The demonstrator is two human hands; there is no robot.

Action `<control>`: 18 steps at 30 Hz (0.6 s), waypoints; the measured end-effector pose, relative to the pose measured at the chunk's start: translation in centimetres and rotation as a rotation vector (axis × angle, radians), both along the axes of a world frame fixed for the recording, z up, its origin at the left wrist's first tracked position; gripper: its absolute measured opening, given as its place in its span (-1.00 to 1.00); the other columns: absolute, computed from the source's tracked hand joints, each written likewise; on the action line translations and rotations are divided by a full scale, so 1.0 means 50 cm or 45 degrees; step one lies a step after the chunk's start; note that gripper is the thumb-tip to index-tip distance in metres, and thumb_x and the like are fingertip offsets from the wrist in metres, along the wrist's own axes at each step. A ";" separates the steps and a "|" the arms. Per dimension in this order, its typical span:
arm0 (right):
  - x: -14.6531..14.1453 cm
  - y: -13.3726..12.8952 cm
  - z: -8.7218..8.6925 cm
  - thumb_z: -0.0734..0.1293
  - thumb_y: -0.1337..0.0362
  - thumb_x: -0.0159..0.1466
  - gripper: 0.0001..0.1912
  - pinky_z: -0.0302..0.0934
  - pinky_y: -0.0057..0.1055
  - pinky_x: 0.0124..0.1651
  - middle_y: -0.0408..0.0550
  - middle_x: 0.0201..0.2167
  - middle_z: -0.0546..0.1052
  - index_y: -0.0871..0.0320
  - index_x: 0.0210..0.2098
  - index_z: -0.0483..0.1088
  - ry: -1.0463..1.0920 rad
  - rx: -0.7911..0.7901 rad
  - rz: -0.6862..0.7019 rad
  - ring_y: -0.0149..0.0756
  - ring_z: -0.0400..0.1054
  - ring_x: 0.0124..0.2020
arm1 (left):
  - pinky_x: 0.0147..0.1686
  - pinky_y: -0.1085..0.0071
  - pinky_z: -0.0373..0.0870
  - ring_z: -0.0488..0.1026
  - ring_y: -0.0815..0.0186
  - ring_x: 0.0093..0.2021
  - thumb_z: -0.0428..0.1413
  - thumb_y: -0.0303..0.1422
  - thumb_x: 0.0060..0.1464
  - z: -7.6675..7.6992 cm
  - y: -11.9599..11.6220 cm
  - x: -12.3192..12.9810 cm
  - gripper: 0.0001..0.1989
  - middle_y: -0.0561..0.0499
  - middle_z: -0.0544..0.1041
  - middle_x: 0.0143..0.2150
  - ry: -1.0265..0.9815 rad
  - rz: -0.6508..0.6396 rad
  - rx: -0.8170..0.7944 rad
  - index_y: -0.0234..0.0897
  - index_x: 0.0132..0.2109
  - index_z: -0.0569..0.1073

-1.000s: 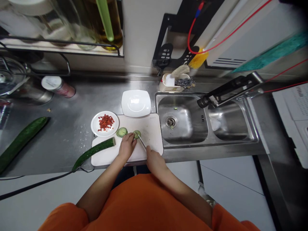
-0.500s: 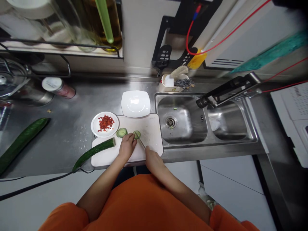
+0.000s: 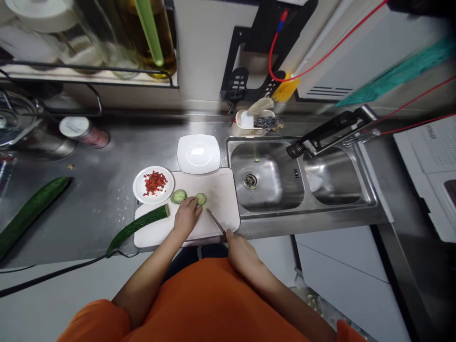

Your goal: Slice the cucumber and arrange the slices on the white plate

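Observation:
On the white cutting board, my left hand has its fingers closed at the near-left edge of a thin round cucumber slice. My right hand grips a small knife by its handle at the board's near right edge. The blade points up and left, apart from the slice. More cucumber slices lie in a small overlapping pile just left of my left fingers. A cut length of cucumber rests partly on the board, its pale cut end facing right.
A white plate with chopped red pieces overlaps the board's far left corner. Behind the board sits a white square plate. Right of it is a double steel sink with a faucet. A whole cucumber lies far left.
My right hand has drawn the knife right and toward me, off the cucumber slice. My left hand stays at the slice. The whole view has shifted slightly.

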State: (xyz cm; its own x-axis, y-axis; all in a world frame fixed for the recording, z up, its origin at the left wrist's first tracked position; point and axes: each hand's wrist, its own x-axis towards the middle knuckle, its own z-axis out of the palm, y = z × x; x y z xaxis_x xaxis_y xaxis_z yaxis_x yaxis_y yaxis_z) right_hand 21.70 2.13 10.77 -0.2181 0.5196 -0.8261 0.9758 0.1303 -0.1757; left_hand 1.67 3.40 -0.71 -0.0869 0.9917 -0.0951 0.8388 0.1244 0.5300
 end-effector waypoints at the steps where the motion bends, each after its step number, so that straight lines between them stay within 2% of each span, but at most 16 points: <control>1: 0.006 0.002 0.005 0.05 0.58 0.19 -0.56 0.13 -0.40 -0.29 0.13 -0.25 0.55 0.21 0.00 0.27 -0.002 0.005 0.002 -0.13 0.44 -0.18 | 0.01 0.31 0.34 0.39 0.19 -0.03 0.06 -0.34 0.13 0.008 0.006 0.001 -0.67 -0.13 0.48 -0.02 0.014 -0.002 -0.045 -0.30 0.04 0.42; 5: 0.028 0.011 0.015 0.08 0.51 0.25 -0.67 0.09 -0.42 -0.33 0.08 -0.27 0.53 0.18 -0.08 0.31 0.036 0.102 -0.062 -0.19 0.44 -0.26 | -0.08 0.33 0.37 0.40 0.18 -0.03 0.02 -0.37 0.14 0.038 0.041 0.018 -0.59 -0.16 0.43 0.02 0.141 0.032 -0.199 -0.34 0.14 0.32; 9: 0.039 0.004 0.005 0.07 0.45 0.31 -0.72 0.11 -0.43 -0.30 0.08 -0.19 0.48 0.20 -0.11 0.34 0.065 0.292 -0.143 -0.25 0.42 -0.28 | -0.17 0.34 0.37 0.42 0.19 -0.08 -0.06 -0.40 0.18 0.051 0.070 0.035 -0.70 -0.20 0.40 0.00 0.259 0.026 -0.329 -0.36 0.01 0.40; 11: 0.039 -0.002 -0.008 0.07 0.41 0.33 -0.68 0.13 -0.43 -0.29 0.10 -0.14 0.44 0.21 0.00 0.31 0.066 0.384 -0.170 -0.28 0.41 -0.31 | -0.16 0.36 0.36 0.42 0.20 -0.09 -0.07 -0.42 0.18 0.055 0.077 0.039 -0.75 -0.19 0.40 -0.04 0.270 0.015 -0.353 -0.35 -0.07 0.42; 14: 0.034 -0.009 -0.038 0.10 0.36 0.34 -0.54 0.18 -0.40 -0.27 0.17 -0.07 0.38 0.23 0.23 0.14 0.056 0.524 -0.191 -0.27 0.40 -0.32 | -0.15 0.36 0.33 0.41 0.20 -0.09 -0.05 -0.43 0.15 0.058 0.083 0.039 -0.79 -0.18 0.41 -0.07 0.252 0.038 -0.359 -0.35 -0.12 0.42; 18: 0.021 -0.002 -0.094 0.07 0.49 0.26 -0.41 0.22 -0.38 -0.18 0.23 -0.01 0.32 0.26 0.29 0.06 0.025 0.717 -0.153 -0.21 0.38 -0.20 | -0.24 0.37 0.31 0.43 0.21 -0.16 -0.02 -0.42 0.11 0.067 0.088 0.032 -0.84 -0.11 0.48 -0.17 0.139 0.092 -0.401 -0.28 -0.16 0.40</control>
State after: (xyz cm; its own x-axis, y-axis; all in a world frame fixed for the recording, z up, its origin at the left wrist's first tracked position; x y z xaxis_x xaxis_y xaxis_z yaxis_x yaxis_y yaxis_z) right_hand 22.72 2.06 6.06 -0.1430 0.9003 -0.4112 0.9867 0.0974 -0.1299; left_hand 3.28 7.77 2.66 -0.1826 0.9058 -0.3823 0.8713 0.3292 0.3638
